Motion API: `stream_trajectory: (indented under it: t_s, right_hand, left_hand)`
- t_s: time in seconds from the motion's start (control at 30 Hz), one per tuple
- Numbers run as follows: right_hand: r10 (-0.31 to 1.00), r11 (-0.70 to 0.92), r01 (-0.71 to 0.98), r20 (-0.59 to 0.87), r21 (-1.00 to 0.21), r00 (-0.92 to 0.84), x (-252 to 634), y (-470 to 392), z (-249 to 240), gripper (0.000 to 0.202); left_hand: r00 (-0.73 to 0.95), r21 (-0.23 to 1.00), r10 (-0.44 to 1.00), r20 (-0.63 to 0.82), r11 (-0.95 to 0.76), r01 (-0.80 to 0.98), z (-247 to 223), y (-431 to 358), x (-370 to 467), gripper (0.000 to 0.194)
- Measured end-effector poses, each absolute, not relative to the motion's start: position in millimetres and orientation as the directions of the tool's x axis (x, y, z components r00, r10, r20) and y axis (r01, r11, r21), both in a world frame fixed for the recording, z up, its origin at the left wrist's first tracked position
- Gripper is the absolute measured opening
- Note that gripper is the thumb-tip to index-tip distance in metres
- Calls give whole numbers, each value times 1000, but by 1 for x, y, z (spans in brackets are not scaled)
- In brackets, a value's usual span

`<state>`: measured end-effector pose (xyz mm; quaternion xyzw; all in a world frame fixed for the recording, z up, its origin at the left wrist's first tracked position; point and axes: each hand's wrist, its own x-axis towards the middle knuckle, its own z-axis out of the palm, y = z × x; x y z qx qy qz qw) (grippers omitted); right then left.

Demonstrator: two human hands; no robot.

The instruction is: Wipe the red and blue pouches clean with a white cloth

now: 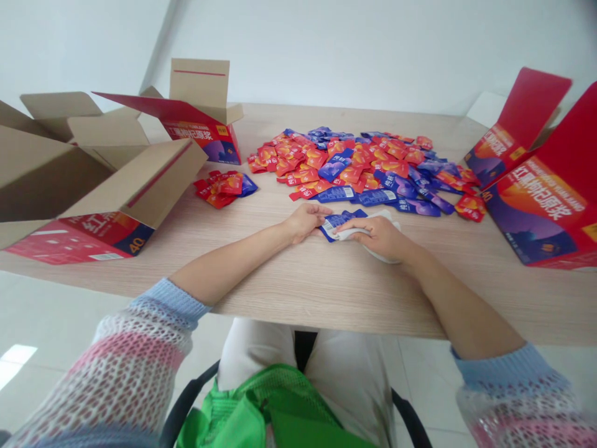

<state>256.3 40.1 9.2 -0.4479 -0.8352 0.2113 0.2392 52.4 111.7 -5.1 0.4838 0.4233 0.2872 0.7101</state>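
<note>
A blue sachet with a white printed label lies low over the table between my two hands. My left hand pinches its left end, thumb and fingers closed. In my right hand is a folded white cloth, gripped and pressed against the sachet's right part. Whether that cloth is fabric or tissue I cannot tell. Just beyond my hands spreads a large pile of red and blue sachets. A smaller heap of sachets sits to the left, apart from the big pile.
Open red cartons stand on both sides: a large carton at the left, a smaller carton behind it, and two cartons at the right, the nearer one partly cut off. The wooden table ends close to my lap.
</note>
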Motion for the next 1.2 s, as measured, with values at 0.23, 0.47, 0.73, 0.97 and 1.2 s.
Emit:
stream_trajectory:
  t_s: [0.23,0.47,0.73,0.97,1.2]
  right_hand:
    - [878,479,733,283,-483,-387,288,55,-1,28]
    - [920,342,891,299,-300,-252,301,66,-7,29]
    - [888,357,912,377,-202,-265,272,62,-15,30]
    - [763,612,752,435,-247,-478,241,46,-13,33]
    - [794,588,743,404,-321,-454,244,55,-13,32]
  left_hand:
    - [474,926,820,-320,376,-25,-7,113,53,32]
    - [488,914,811,-322,400,-61,-3,110,52,30]
    - [458,914,823,-335,401,-52,-1,108,52,31]
    - [417,928,849,-324,371,-35,2,104,51,46]
    - [408,931,852,-328,364,-11,2,105,54,40]
